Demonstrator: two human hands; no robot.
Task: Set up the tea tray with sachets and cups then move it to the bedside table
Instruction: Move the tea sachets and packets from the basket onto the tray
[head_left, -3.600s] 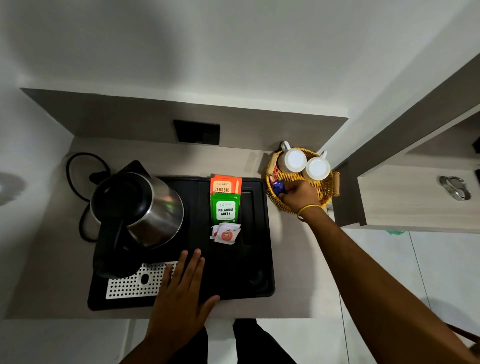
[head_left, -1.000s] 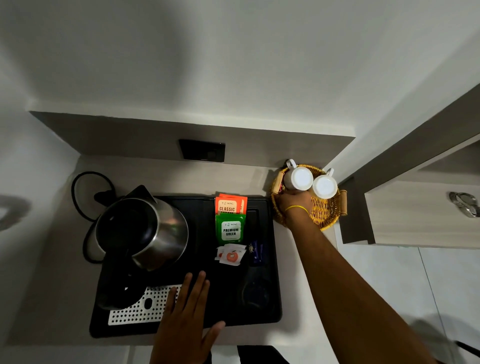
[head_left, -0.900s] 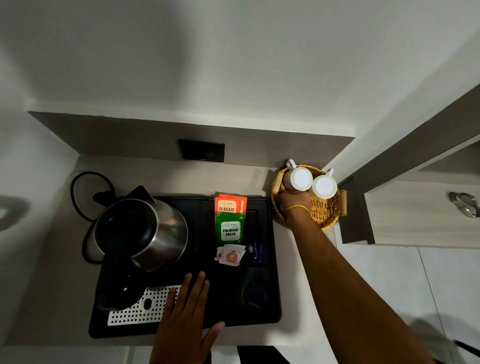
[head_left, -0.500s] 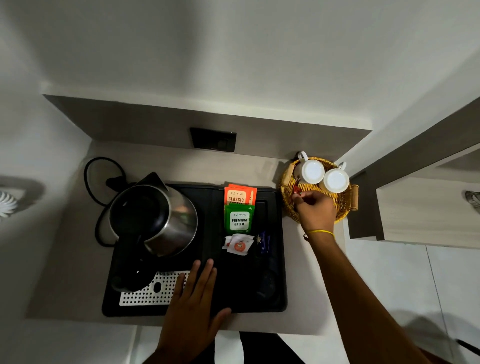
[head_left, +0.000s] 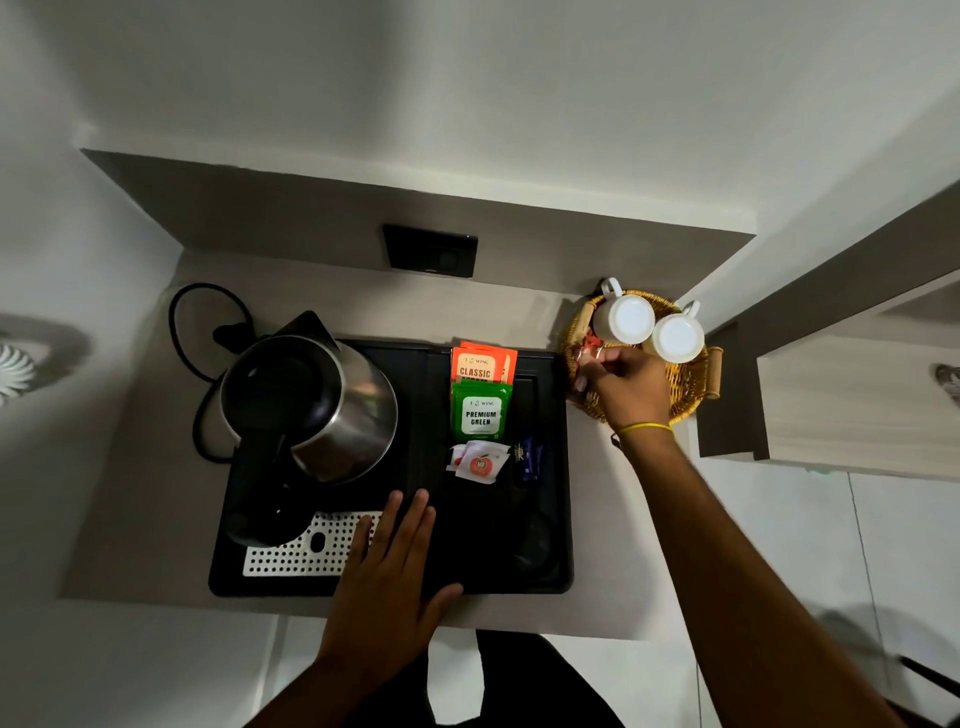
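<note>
A black tea tray (head_left: 550, 467) lies on the grey counter. On it stand orange "Classic" sachets (head_left: 483, 364), a green "Premium Green" sachet (head_left: 481, 413), small white sachets (head_left: 478, 462) and a dark blue sachet (head_left: 527, 457). My left hand (head_left: 387, 582) rests flat, fingers spread, on the tray's front edge. To the right sits a round wicker basket (head_left: 685, 387) with two white cups (head_left: 623, 319) (head_left: 678, 338) upside down. My right hand (head_left: 623, 387) is over the basket's left side, fingertips pinched on a small red sachet (head_left: 589, 348).
A steel kettle (head_left: 311, 400) on its black base fills the tray's left half, above a perforated metal drip plate (head_left: 296, 551). Its black cord (head_left: 187, 322) loops at the back left. A wall socket (head_left: 430, 251) is behind. A wooden cabinet (head_left: 852, 410) stands to the right.
The blue sachet went from the basket onto the tray. My right hand then went back to the basket, drew off the cups and now pinches a red sachet. My left hand stayed put.
</note>
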